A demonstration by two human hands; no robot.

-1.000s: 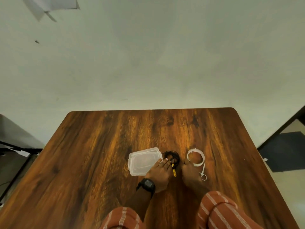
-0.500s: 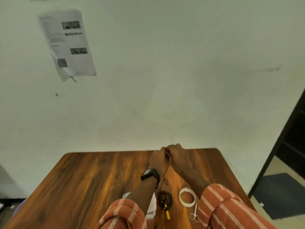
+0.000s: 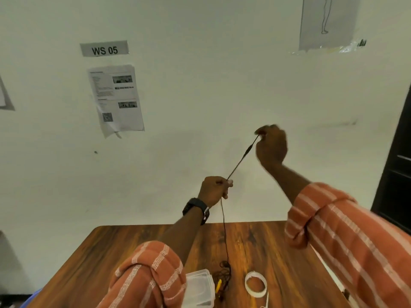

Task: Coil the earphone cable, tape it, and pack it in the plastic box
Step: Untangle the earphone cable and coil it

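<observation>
1. At far left, on the white wall, a sign [image 3: 104,50] read "WS 05", with a printed sheet [image 3: 116,98] stuck below it.
2. Lower down, a wooden table [image 3: 124,247] filled the bottom of the view, seen from the person's head.
3. A clear plastic box [image 3: 199,287] with its lid on sat at the near edge of the table, partly hidden by a striped orange sleeve.
4. The left hand [image 3: 214,191], a dark watch on its wrist, was raised above the table with fingers curled round the black earphone cable [image 3: 241,158], gripping it.
5. From that hand the cable ran taut, up and to the right, past a small inline piece, to the right hand.
6. Below the left hand the cable hung down to a loose tangle lying on the table just right of the box, beside a small yellow piece [image 3: 218,285].
7. A white roll of tape [image 3: 255,284] lay on the table just right of the tangle.
8. The right hand [image 3: 271,147], held highest against the wall, pinched the cable's upper end between thumb and fingertips; it was somewhat blurred.
9. Judging progress: the cable looked to be stretched out for straightening, so coiling had not begun. Coiling, taping and packing into the box all appeared left to do.
</observation>
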